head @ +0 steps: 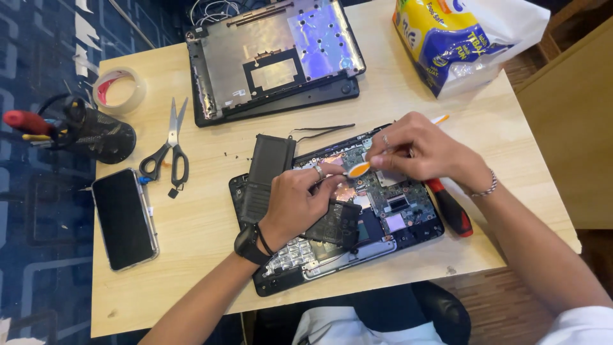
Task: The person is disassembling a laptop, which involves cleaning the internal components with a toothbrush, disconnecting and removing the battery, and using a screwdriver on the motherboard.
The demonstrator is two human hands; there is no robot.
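Note:
An opened laptop base (408, 220) lies near the table's front edge, its green circuit board (383, 191) and black battery (265, 172) exposed. My left hand (297, 201) rests on the middle of the board, fingers pressing down near a small part. My right hand (418, 150) grips a thin orange-and-white tool (359, 168) whose orange tip touches the board just beside my left fingertips; its other end sticks out past my knuckles. A watch and a dark band sit on my left wrist, a bracelet on my right.
The removed laptop bottom cover (274, 57) lies at the back. Scissors (171, 150), a black phone (124, 217), a tape roll (120, 89) and a mesh tool holder (96, 131) sit left. A red-handled screwdriver (453, 211) lies right of the laptop, a tissue pack (447, 38) at back right.

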